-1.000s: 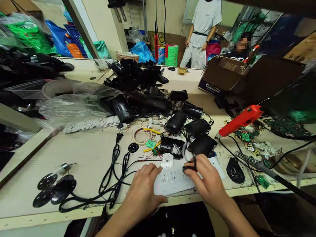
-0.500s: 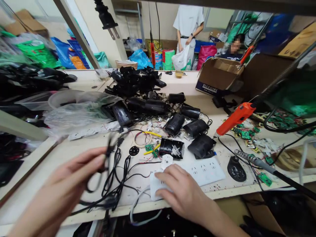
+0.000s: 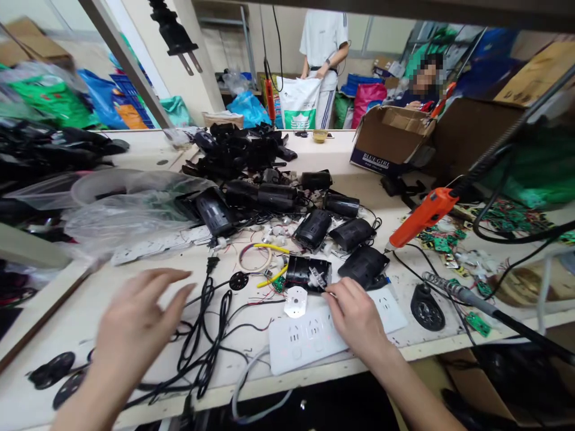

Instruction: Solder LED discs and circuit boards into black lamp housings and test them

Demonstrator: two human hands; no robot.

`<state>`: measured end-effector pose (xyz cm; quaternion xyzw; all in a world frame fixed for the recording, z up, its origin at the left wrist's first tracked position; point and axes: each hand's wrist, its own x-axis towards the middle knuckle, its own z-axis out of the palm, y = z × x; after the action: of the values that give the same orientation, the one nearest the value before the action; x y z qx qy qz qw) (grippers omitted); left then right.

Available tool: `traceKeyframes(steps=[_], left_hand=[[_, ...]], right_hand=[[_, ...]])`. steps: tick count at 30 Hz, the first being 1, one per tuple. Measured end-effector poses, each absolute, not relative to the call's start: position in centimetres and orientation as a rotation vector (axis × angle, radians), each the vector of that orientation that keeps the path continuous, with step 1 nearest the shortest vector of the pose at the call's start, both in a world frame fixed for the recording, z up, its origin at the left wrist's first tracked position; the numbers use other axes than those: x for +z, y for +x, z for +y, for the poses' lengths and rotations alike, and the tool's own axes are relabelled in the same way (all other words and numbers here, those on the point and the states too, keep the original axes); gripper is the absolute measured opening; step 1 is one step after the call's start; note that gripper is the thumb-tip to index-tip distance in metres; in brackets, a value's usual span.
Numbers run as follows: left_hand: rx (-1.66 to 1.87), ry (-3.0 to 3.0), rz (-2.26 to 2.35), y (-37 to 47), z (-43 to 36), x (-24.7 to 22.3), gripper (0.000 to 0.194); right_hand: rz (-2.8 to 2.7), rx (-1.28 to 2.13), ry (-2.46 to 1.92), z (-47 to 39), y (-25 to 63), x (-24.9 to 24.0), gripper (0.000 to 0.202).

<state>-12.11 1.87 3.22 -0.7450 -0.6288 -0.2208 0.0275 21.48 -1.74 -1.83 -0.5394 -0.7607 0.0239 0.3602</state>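
Observation:
My left hand (image 3: 139,317) hovers over the left of the bench with thumb and fingers apart, holding nothing. Beside it lie bundled black power cords (image 3: 206,335) with a two-pin plug (image 3: 212,263). My right hand (image 3: 359,317) reaches over the white power strip (image 3: 287,353). Its thumb and fingertips are pinched on the near right edge of an opened black plastic housing (image 3: 296,272), which has a metal part (image 3: 318,278) in it. Just below the housing is a white octagonal plate (image 3: 295,301). A black perforated disc (image 3: 239,280) rests left of it.
More black housings (image 3: 312,229) crowd the bench behind. An orange electric screwdriver (image 3: 422,216) and a soldering iron (image 3: 476,302) lie at the right, near green circuit boards (image 3: 478,323). A cardboard box (image 3: 381,137) stands farther back. Two people are beyond the bench.
My left hand has let go of the black cord it held. My right hand has moved from the power strip up to the opened housing. A person behind has raised a white sack.

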Motion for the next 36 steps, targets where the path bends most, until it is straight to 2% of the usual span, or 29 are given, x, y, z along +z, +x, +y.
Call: traceKeyframes(steps=[3, 4, 7, 9, 14, 20, 28, 36], left_hand=[[-0.632, -2.674, -1.712, -6.3, 3.6, 3.7, 0.025], [-0.579, -2.782, -1.644, -4.7, 4.3, 3.7, 0.029], [-0.345, -3.039, -1.514, -1.0, 6.1, 3.0, 0.054], [-0.241, -3.155, -1.459, 0.7, 6.9, 2.6, 0.066], [-0.173, -3.237, -1.425, 2.7, 7.6, 2.1, 0.071], [-0.157, -3.138, -1.543, 4.4, 7.2, 2.0, 0.068], [-0.083, -2.981, -1.514, 6.1, 6.8, 1.7, 0.062], [-0.136, -2.72, -1.747, 2.6, 8.4, 2.7, 0.056]], right_hand=[[-1.851, -0.041, -1.471, -1.6, 24.2, -1.5, 0.013], [-1.813, -0.088, -1.535, -1.4, 25.2, -1.5, 0.024], [-1.801, -0.134, -1.821, -0.6, 28.0, -1.4, 0.071], [-1.86, -0.021, -1.948, 0.0, 29.0, -1.3, 0.082], [-1.89, 0.215, -2.037, 0.7, 28.9, -1.0, 0.075], [-1.821, 0.33, -2.076, 1.2, 29.3, -0.8, 0.082], [-1.762, 0.293, -2.038, 1.2, 29.3, -0.7, 0.07], [-1.761, 0.209, -1.845, -0.5, 29.9, 2.3, 0.062]])
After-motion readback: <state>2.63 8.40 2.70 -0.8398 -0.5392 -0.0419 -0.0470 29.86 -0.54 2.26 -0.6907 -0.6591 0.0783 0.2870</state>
